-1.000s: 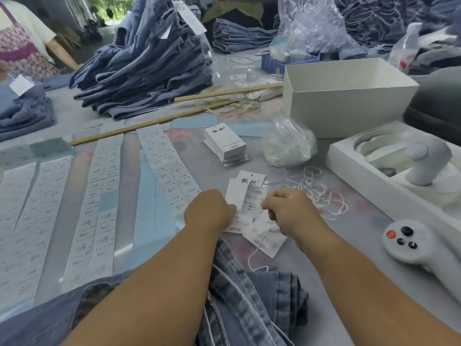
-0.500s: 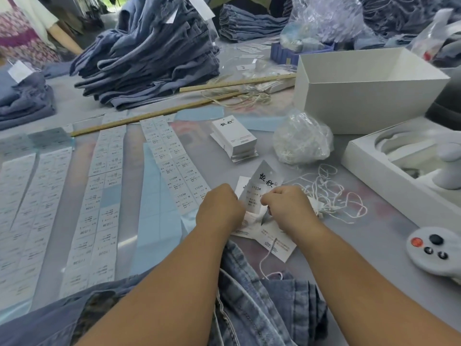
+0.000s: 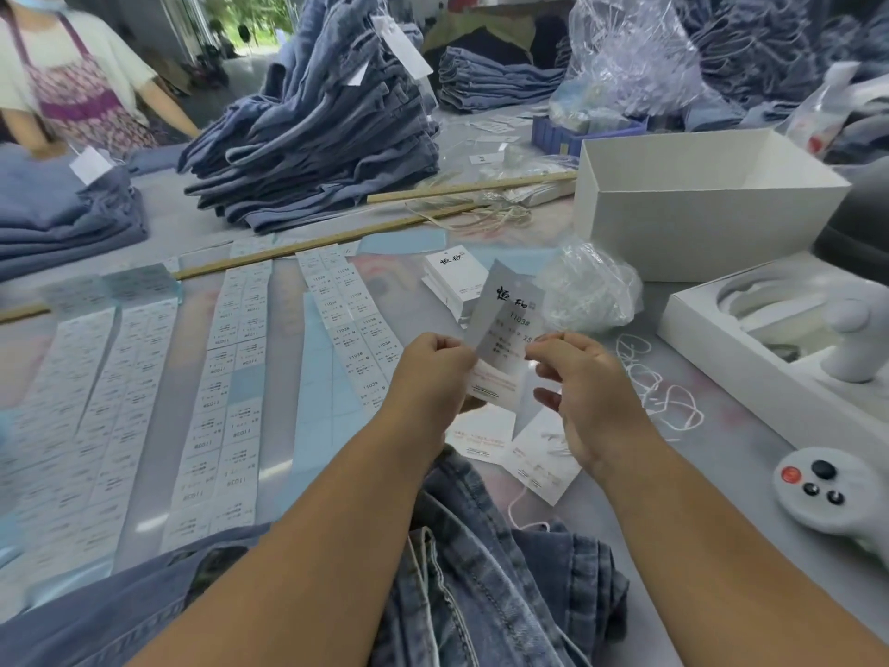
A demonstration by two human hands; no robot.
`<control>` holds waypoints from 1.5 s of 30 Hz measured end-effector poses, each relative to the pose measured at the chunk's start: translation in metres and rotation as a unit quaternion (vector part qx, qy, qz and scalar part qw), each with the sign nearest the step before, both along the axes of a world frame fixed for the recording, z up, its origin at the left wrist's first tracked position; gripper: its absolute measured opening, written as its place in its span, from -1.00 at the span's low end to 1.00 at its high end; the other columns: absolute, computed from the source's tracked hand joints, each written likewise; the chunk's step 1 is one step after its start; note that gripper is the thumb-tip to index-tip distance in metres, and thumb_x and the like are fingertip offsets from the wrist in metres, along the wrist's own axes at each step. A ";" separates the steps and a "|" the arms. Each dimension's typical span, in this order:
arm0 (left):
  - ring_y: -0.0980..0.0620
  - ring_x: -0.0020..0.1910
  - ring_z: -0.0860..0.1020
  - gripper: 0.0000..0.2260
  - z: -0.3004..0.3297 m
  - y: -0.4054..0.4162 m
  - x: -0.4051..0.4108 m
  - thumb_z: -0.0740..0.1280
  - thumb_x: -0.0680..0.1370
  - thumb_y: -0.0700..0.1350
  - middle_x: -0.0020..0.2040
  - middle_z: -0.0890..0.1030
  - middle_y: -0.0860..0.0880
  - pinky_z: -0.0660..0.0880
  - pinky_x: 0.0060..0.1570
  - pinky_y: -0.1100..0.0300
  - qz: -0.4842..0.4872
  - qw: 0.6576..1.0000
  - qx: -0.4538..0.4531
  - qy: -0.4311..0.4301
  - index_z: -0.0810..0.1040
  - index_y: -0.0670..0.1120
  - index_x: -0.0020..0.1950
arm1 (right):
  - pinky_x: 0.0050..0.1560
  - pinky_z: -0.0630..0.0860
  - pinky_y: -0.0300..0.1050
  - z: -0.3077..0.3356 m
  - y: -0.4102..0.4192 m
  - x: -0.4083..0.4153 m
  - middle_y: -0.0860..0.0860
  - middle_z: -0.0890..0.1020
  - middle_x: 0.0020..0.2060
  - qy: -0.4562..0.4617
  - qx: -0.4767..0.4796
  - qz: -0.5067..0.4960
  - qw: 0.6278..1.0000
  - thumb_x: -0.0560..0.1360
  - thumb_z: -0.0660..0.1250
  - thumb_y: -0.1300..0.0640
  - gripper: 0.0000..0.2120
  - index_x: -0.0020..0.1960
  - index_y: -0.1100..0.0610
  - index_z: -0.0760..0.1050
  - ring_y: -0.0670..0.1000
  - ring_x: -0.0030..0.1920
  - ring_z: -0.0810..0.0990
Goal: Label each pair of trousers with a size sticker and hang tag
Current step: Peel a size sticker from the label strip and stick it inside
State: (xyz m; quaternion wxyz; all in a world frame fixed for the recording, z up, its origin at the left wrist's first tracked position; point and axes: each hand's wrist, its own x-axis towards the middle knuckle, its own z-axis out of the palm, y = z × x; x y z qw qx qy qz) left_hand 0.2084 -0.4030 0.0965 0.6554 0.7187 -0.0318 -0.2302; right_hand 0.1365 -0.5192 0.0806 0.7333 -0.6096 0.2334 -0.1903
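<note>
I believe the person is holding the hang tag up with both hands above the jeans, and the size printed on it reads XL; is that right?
Not quite: the head view shows the hang tag reading XS, not XL. The rest holds: the left hand and right hand both pinch it, raised above the jeans.

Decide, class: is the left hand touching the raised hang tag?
Touching. The head view shows the left hand pinching the hang tag at its left edge.

Soft even daylight, faint table glare, edges bowed, slightly soft
</note>
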 end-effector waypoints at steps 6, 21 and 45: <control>-0.22 -0.07 0.64 -0.94 0.031 0.039 -0.037 0.20 0.60 -0.33 0.00 0.60 -0.23 0.62 -0.31 0.12 -0.001 0.992 -0.114 0.055 0.44 -0.21 -0.03 | 0.04 0.52 0.09 0.036 0.025 -0.023 -0.13 0.67 -0.35 -0.035 -0.045 0.030 0.998 0.50 0.33 0.17 -0.67 -0.43 0.00 0.53 -0.01 -0.16 0.52; -0.26 -0.07 0.67 -0.81 0.053 0.142 -0.119 0.12 0.58 -0.35 0.01 0.66 -0.24 0.64 -0.24 -0.06 0.041 0.973 -0.222 0.049 0.48 -0.24 0.10 | -0.24 0.68 0.10 0.083 0.118 -0.078 0.04 0.73 -0.21 -0.023 -0.151 0.154 0.976 0.44 0.33 0.28 -0.87 -0.22 0.35 0.49 0.15 -0.17 0.71; -0.19 -0.05 0.66 -0.79 0.049 0.163 -0.139 0.17 0.61 -0.24 0.06 0.66 -0.25 0.65 -0.17 -0.07 0.043 0.967 -0.246 0.043 0.53 -0.20 0.17 | -0.21 0.65 0.21 0.083 0.146 -0.093 0.02 0.71 -0.25 0.000 -0.274 0.094 0.957 0.44 0.34 0.26 -0.81 -0.34 0.23 0.43 0.04 -0.22 0.69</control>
